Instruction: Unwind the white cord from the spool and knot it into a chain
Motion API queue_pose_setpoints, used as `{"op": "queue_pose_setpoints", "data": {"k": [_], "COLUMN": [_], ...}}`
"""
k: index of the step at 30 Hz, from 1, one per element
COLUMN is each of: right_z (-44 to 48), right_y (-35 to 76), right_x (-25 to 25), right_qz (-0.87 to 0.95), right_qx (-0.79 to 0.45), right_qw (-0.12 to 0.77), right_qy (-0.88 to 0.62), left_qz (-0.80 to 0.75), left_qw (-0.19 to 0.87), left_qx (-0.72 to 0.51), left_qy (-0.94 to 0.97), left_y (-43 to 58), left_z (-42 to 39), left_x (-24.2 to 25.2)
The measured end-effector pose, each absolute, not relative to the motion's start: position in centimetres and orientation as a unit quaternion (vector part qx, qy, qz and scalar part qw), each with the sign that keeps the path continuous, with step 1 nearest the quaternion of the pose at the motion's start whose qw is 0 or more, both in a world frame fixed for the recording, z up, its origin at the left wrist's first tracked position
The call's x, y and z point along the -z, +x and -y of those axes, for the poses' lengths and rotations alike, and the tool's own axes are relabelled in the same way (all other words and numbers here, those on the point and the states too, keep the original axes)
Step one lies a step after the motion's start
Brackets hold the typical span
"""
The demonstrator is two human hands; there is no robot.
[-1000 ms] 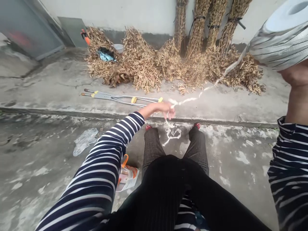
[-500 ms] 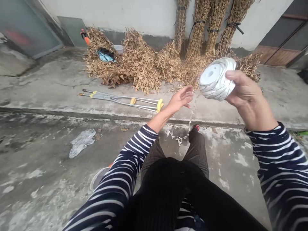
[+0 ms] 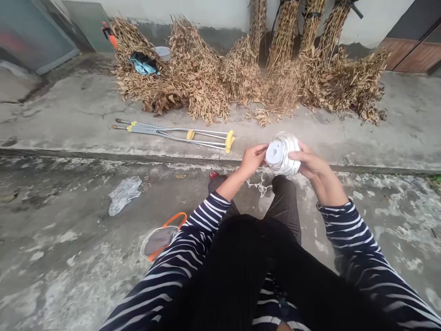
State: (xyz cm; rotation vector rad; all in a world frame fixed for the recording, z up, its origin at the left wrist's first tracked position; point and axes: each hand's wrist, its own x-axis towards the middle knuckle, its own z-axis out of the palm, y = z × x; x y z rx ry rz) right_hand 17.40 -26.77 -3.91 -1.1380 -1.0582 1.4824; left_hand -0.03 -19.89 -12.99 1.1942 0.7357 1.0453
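Note:
A spool (image 3: pixel 274 153) wound with white cord, some dark lines running through its layers, is in the air in front of my legs. My right hand (image 3: pixel 310 163) grips it from the right, thumb lying over the windings. My left hand (image 3: pixel 253 160) is at the spool's left edge, its fingers bent and closed; the fingertips are partly hidden, and what they pinch cannot be made out. Below the spool, a loose, tangled length of white cord (image 3: pixel 261 187) shows near the ground between my legs.
Aluminium crutches (image 3: pixel 165 132) with yellow pads lie on the raised concrete ledge (image 3: pixel 86 126). Dried plant stalks (image 3: pixel 203 82) are heaped along the wall, with tied bundles upright behind. A clear plastic bag (image 3: pixel 124 195) and an orange-handled container (image 3: pixel 158 241) are on the lower ground at left.
My right hand has brought the spool down and left, turning it slightly. My left hand's fingers have closed in at the spool's edge. The view has tilted down a little.

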Motion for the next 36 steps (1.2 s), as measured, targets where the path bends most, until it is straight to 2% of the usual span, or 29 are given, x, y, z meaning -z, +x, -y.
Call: {"op": "queue_pose_setpoints", "data": {"k": [6,19,26,36], "right_z": [28.0,28.3,27.6,26.4], "right_y": [16.7,16.2,16.8,17.9], "right_x": [7.3,8.9,7.3,5.1], "right_qz": [0.388,0.399,0.427,0.472], "right_qx": [-0.618,-0.578,-0.547,-0.469], "right_qw": [0.514,0.558,0.556,0.573], "right_qy": [-0.450,-0.443,-0.458,-0.479], "left_qz": [-0.367,-0.405,-0.402,-0.315], "left_qw": [0.627,0.641,0.679,0.750], "left_qx": [-0.447,-0.398,-0.382,-0.341], "left_qy": [0.522,0.516,0.482,0.471], "left_y": [-0.7,-0.1,0.1,-0.1], "left_z": [20.4,20.7,20.6,21.1], "left_x": [14.4,17.4,16.6,17.3]}}
